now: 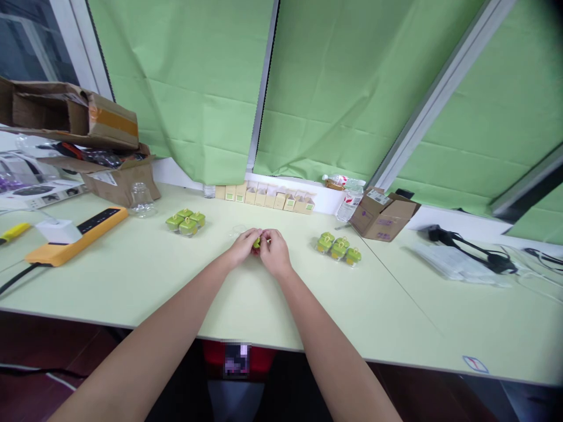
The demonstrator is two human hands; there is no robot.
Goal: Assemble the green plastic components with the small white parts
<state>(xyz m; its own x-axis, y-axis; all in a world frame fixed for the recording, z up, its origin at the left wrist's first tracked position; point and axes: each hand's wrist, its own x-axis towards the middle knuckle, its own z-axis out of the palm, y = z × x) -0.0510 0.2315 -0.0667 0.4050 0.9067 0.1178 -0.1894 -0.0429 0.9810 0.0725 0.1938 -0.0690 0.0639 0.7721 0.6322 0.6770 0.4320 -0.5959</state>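
Observation:
My left hand [243, 247] and my right hand [275, 253] meet over the middle of the table, fingers closed around a small green item [256, 242]. A little red shows beneath its green part; the fingers cover most of it. Just behind my left hand lies a thin clear plastic piece [238, 229]. To the left stands a group of small clear containers with green tops [186, 223] and yellow loops. A row of similar green-topped containers [338, 248] sits to the right, apart from my right hand.
Small cream boxes [264, 196] line the wall edge. A clear jar [141, 200] and an orange power strip [83, 236] are on the left, near stacked cardboard boxes [114, 126]. Plastic bottles [350, 203], a cardboard carton [382, 215] and black cables [472, 249] occupy the right.

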